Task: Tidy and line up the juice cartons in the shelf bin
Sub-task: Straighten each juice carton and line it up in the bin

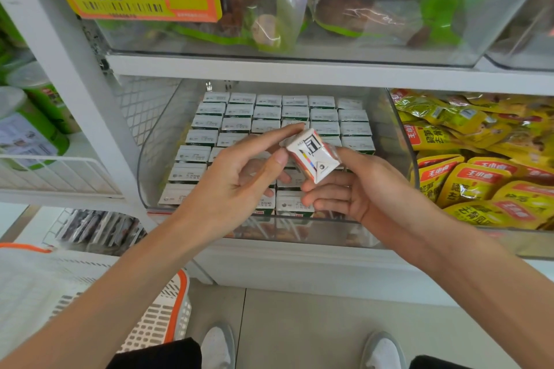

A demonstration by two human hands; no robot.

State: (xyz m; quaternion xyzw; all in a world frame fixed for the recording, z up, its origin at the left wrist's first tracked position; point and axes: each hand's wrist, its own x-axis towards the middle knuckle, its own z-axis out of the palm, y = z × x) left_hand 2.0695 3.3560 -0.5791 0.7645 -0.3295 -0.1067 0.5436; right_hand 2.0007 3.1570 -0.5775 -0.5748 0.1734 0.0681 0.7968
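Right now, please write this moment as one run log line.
left hand: pinches juice carton | right hand: holds it, tilted, above shelf bin | other cartons: upright in rows inside bin

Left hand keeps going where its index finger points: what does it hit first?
The held carton; the left hand seems to touch its top corner. Beyond, probably the back rows of cartons, depth unclear.

A small white carton (313,156), tilted with a folded end toward the camera, sits above the clear bin (156,141), gripped by the right hand (353,189) and pinched by the left hand (236,180). Below, white-topped cartons (266,112) stand upright in tidy rows.
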